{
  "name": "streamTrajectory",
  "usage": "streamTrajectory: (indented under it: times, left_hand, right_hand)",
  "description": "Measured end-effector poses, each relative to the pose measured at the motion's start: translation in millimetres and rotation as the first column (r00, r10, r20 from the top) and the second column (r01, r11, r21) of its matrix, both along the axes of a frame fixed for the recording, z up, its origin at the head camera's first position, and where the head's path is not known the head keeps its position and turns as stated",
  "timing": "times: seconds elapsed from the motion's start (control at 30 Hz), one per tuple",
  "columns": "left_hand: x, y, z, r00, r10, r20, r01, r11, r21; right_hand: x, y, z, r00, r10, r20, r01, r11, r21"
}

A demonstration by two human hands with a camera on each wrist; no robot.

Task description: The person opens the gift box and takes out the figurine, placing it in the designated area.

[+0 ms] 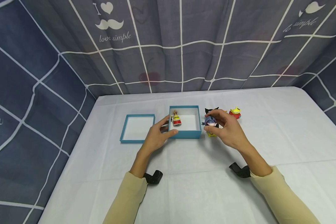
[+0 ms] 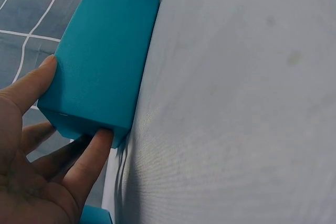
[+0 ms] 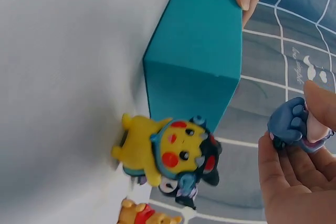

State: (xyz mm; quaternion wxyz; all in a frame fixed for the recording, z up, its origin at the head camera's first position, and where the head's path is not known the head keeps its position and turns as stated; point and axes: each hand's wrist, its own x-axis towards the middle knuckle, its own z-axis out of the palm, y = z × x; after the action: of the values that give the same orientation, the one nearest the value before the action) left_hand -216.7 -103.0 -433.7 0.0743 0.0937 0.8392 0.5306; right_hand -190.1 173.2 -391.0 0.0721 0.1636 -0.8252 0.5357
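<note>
My left hand [image 1: 155,136] holds the left front corner of an open blue box [image 1: 186,134], its thumb at the front rim and its fingers along the left wall. Inside the box, at the left, is a small yellow-and-red figurine [image 1: 176,119]. To the right of the box, my right hand [image 1: 231,129] pinches a blue-purple donkey figurine [image 3: 290,123] between thumb and fingers, off the table. Below it stands a yellow Pikachu figurine [image 3: 173,148] in a dark hood, close to the box's right side.
A blue-rimmed lid [image 1: 137,128] with a white inside lies left of the box. Behind my right hand are a black-eared figurine [image 1: 211,110], a bear figurine in a red shirt [image 3: 140,214] and a red-and-yellow figurine [image 1: 235,113]. A grey checked curtain [image 1: 162,62] hangs behind the white-covered table [image 1: 190,186].
</note>
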Motion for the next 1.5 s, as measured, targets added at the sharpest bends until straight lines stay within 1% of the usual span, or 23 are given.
streamTrajectory:
  times: [0.13, 0.4, 0.63, 0.8, 0.93, 1.07, 1.17, 1.27, 1.4, 1.5]
  left_hand:
    - [0.5, 0.1, 0.8, 1.0, 0.004, 0.0, -0.004, 1.0, -0.006]
    - [0.9, 0.4, 0.4, 1.0, 0.008, 0.0, -0.008, 1.0, -0.011]
    - [0.9, -0.3, -0.4, 1.0, 0.007, -0.006, -0.007, 1.0, -0.008]
    - [0.1, -0.5, -1.6, 1.0, 0.001, -0.013, -0.001, 1.0, -0.006]
    - [-0.1, 0.1, -1.4, 1.0, 0.003, -0.01, -0.003, 1.0, -0.006]
    - [0.2, 0.8, -0.6, 1.0, 0.005, -0.004, -0.005, 1.0, -0.002]
    - [0.6, 0.9, -0.2, 1.0, 0.009, 0.0, -0.009, 1.0, -0.003]
    - [0.9, 0.7, -0.3, 1.0, 0.015, 0.0, -0.015, 1.0, -0.008]
    - [0.9, 0.6, -0.3, 1.0, 0.014, -0.01, -0.014, 1.0, -0.009]
    - [0.7, 0.6, -0.6, 1.0, 0.009, -0.015, -0.009, 1.0, -0.007]
  right_hand:
    - [1.1, 7.0, -2.1, 1.0, -0.003, -0.007, 0.003, 1.0, -0.012]
    - [6.0, 25.0, -7.4, 0.999, -0.046, -0.021, 0.046, 0.999, 0.022]
    - [9.2, 37.6, -7.9, 0.997, -0.073, -0.037, 0.074, 0.997, 0.038]
    - [11.1, 46.9, -9.0, 0.993, -0.115, -0.014, 0.116, 0.99, 0.078]
    - [11.2, 54.6, -9.9, 0.992, -0.124, 0.009, 0.122, 0.987, 0.101]
    - [9.8, 62.9, -10.4, 0.991, -0.13, 0.008, 0.128, 0.984, 0.126]
    - [7.3, 67.5, -13.8, 0.992, -0.122, 0.023, 0.118, 0.984, 0.13]
    - [4.4, 69.3, -19.9, 0.993, -0.106, 0.055, 0.098, 0.986, 0.138]
    - [2.1, 69.0, -26.6, 0.992, -0.085, 0.096, 0.07, 0.985, 0.157]
    - [1.2, 68.9, -29.2, 0.991, -0.076, 0.11, 0.058, 0.985, 0.16]
